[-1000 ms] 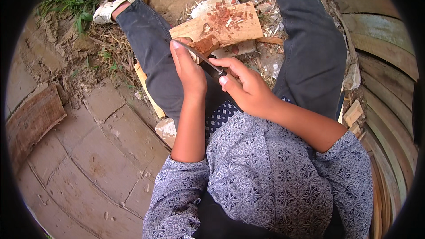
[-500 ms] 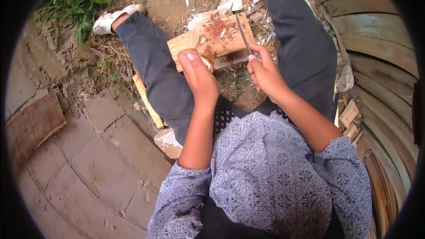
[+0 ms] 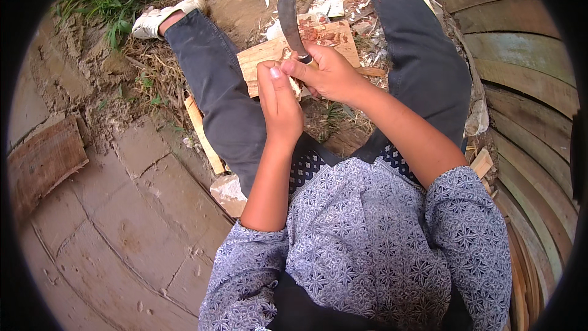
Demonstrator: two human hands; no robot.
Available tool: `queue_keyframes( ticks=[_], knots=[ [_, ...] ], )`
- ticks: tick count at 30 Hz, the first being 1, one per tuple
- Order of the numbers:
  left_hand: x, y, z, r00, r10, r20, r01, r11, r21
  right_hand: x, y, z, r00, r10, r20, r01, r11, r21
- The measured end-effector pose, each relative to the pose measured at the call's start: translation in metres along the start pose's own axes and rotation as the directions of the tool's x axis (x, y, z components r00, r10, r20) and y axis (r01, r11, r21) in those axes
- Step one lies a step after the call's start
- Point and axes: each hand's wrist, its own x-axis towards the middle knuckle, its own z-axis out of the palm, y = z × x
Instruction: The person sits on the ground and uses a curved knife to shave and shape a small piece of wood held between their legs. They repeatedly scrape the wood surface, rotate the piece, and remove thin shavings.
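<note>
Gripping the curved knife, blade pointing away, the right hand sits just beside the left hand, curled around a pale, mostly hidden chunk over the wooden board; safe control means keeping the left hand off the blade's path.

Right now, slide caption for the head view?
Right hand grips a curved knife close beside left hand, wooden board behind.

At lower centre, a pale shirt covered in dark blue, star-like flowers, its sleeves ending near the elbows. A dark border dotted with small pale diamonds edges its hem. Above are dark grey trousers; upper left, a whitish shoe.
</note>
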Motion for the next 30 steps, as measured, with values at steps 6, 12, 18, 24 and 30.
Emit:
queue_keyframes(
  ticks=[6, 12, 18, 24, 30],
  knots=[
    [0.006, -0.003, -0.005, 0.999, 0.001, -0.048, -0.003, 1.0, -0.025, 0.014, 0.016, 0.012, 0.939, -0.326, -0.114, 0.298, 0.931, -0.21],
    [0.014, 0.01, -0.006, 0.997, -0.073, 0.023, 0.075, 0.99, -0.121, 0.006, -0.001, 0.016, 0.984, -0.088, -0.153, 0.102, 0.991, 0.084],
    [0.027, 0.017, -0.012, 0.988, -0.153, 0.003, 0.152, 0.98, -0.126, 0.019, 0.003, 0.024, 0.983, -0.075, -0.168, 0.121, 0.952, 0.281],
    [0.041, 0.009, -0.021, 0.985, -0.165, 0.05, 0.171, 0.977, -0.132, 0.028, 0.004, 0.026, 0.983, -0.053, -0.174, 0.112, 0.932, 0.346],
    [0.042, 0.016, -0.02, 0.967, -0.244, 0.079, 0.253, 0.958, -0.132, 0.017, -0.019, 0.008, 0.998, 0.028, -0.052, -0.022, 0.995, 0.098]
  ],
)
